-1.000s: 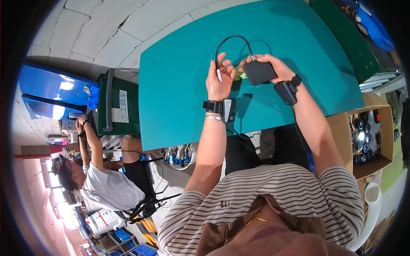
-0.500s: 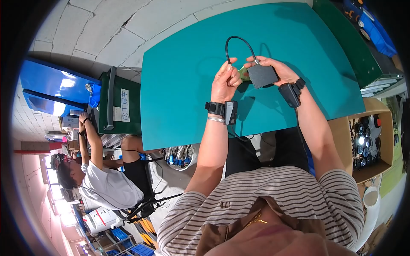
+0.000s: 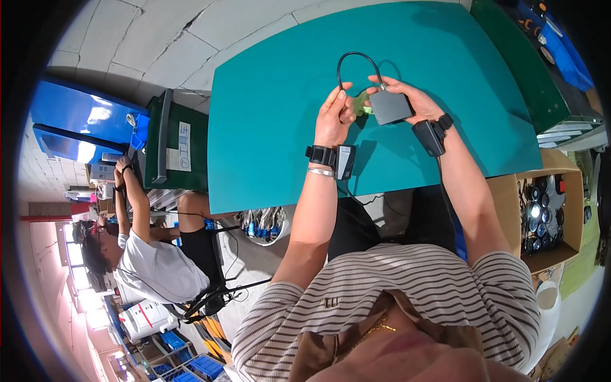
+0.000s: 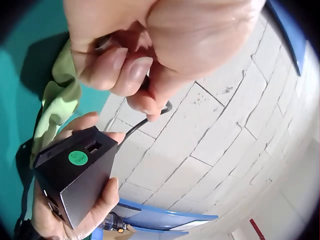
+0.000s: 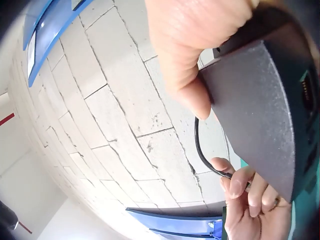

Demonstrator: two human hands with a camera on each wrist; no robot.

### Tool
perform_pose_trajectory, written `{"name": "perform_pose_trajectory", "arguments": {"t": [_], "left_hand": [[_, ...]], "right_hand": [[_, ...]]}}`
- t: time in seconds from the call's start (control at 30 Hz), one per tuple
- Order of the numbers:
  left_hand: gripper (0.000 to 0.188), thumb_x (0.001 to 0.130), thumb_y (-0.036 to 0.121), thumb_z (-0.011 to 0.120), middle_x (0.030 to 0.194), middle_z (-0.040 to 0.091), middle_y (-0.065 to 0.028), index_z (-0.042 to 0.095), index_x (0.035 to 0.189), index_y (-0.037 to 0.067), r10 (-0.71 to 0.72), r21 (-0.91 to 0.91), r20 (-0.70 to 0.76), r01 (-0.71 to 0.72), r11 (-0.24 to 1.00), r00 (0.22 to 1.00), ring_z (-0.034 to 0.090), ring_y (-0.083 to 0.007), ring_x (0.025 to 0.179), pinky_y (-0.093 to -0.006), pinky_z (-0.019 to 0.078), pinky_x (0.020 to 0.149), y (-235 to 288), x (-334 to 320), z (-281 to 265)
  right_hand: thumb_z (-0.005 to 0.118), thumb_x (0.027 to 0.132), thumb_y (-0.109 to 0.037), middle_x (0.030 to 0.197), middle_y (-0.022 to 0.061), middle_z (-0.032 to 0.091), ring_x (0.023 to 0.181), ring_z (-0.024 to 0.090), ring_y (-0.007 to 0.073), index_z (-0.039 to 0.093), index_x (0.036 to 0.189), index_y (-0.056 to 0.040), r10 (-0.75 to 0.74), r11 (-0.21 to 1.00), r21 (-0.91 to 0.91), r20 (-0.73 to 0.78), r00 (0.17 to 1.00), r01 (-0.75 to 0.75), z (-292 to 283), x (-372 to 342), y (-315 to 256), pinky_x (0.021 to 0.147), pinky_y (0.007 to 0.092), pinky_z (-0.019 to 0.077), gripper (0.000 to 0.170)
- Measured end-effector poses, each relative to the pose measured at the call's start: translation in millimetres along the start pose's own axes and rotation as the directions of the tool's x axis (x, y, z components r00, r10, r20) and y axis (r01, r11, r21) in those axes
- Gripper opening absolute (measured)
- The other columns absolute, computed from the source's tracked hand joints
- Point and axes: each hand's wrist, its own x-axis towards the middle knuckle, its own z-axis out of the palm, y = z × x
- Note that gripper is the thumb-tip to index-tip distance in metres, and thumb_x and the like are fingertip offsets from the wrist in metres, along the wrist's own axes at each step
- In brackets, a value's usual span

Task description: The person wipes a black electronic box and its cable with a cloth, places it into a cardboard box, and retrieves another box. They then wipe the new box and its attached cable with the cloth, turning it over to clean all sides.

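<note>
In the head view my right hand [image 3: 415, 102] grips a black box [image 3: 391, 107] along its side, thumb near the top edge. A round green sticker and a port show on the box's end face in the left wrist view. A black bendable cable [image 3: 358, 54] rises from a metal fitting on the box and arches over to my left hand [image 3: 332, 120]. My left thumb and fingers pinch its free end, hiding the tip. A light green cloth [image 4: 62, 95] hangs behind the box between the hands; I cannot tell which hand holds it.
The hands are over a teal table [image 3: 267, 127] by a white block wall [image 3: 153, 38]. A cardboard box [image 3: 573, 210] of round black parts stands at the right. Another person [image 3: 159, 264] sits at the left beside a green tool cabinet [image 3: 181, 121].
My left hand was loosely spread beside the cable's hanging metal tip; its fingers have closed on that end. The cable's arch has narrowed and the left hand has shifted slightly right.
</note>
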Motion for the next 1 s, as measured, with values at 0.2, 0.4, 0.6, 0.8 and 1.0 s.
{"name": "perform_pose_trajectory", "arguments": {"t": [0.2, 0.4, 0.6, 0.8, 1.0], "left_hand": [[0.03, 0.098, 0.02, 0.05, 0.069, 0.046, 0.0024, 0.052, 0.123, 0.002, 0.008, 0.058, -0.01, -0.007, 0.998, 1.0, 0.031, -0.0045, 0.054, -0.021, 0.027, 0.049, -7, -6, 0], [0.03, 0.098, 0.019, 0.051, 0.069, 0.047, 0.0021, 0.055, 0.122, 0.001, 0.044, 0.171, -0.056, -0.034, 0.985, 0.997, 0.033, -0.0041, 0.054, -0.0206, 0.0278, 0.048, -12, -8, 6], [0.029, 0.098, 0.018, 0.051, 0.07, 0.047, 0.0027, 0.056, 0.121, 0.001, 0.054, 0.265, -0.086, -0.03, 0.964, 0.995, 0.034, -0.0036, 0.054, -0.0201, 0.0277, 0.048, -13, -7, 9], [0.028, 0.097, 0.017, 0.052, 0.071, 0.047, 0.0035, 0.057, 0.12, 0.001, 0.072, 0.339, -0.133, -0.022, 0.94, 0.988, 0.034, -0.0027, 0.054, -0.0189, 0.0273, 0.047, -14, -4, 12], [0.028, 0.098, 0.018, 0.051, 0.071, 0.047, 0.0043, 0.058, 0.12, 0.002, 0.089, 0.356, -0.195, -0.014, 0.934, 0.977, 0.034, -0.0012, 0.055, -0.0178, 0.0275, 0.047, -12, -6, 16]], "right_hand": [[0.052, 0.09, -0.021, 0.114, 0.0088, 0.062, 0.105, 0.062, 0.022, 0.044, 0.133, -0.0044, 0.015, 0.999, 0.043, -0.023, 1.0, -0.014, -3, -1, 6, 0.08, 0.0315, 0.0558, 0.047], [0.052, 0.091, -0.021, 0.115, 0.0091, 0.062, 0.105, 0.062, 0.0219, 0.044, 0.133, -0.0033, -0.008, 0.999, 0.032, -0.061, 0.998, 0.01, -3, -8, 8, 0.081, 0.0314, 0.0552, 0.047], [0.052, 0.091, -0.021, 0.116, 0.0104, 0.061, 0.105, 0.062, 0.0211, 0.041, 0.134, -0.0015, -0.047, 0.999, 0.01, -0.069, 0.997, 0.047, -7, -3, 14, 0.081, 0.0311, 0.055, 0.048], [0.05, 0.092, -0.021, 0.116, 0.0103, 0.061, 0.104, 0.062, 0.0193, 0.039, 0.134, -0.0014, -0.034, 0.999, 0.01, -0.051, 0.998, 0.035, -8, -3, 13, 0.081, 0.0311, 0.0549, 0.048], [0.05, 0.092, -0.02, 0.117, 0.0095, 0.06, 0.104, 0.062, 0.019, 0.045, 0.132, -0.0029, 0.017, 0.998, 0.061, -0.09, 0.996, -0.011, -7, -1, 12, 0.086, 0.0316, 0.0527, 0.044]]}}
